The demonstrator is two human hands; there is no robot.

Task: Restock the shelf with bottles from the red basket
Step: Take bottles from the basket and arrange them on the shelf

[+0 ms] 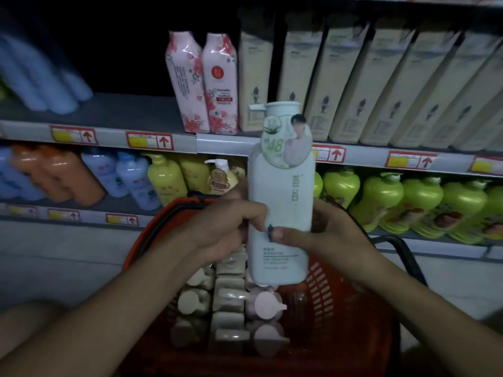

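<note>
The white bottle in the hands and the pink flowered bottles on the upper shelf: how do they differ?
The white bottle is plain pale with green print; the pink flowered bottles carry red blossoms. The white bottle has rounded shoulders and a flip cap; the pink flowered bottles are angular and taper upward. The white bottle is held over the red basket by both hands; the pink ones stand shelved. All are upright.

White bottle (281, 197), centre of the frame: a round neck tag (285, 144) is showing a green "48"; large green characters are running down the body, smaller print lower down is blurring out. Shelf-edge price tags (149, 141), middle left, are carrying red arrows pointing up; their figures are not reading. Pink floral bottle (220, 85), upper centre: a red round seal and label text are staying illegible.
</note>
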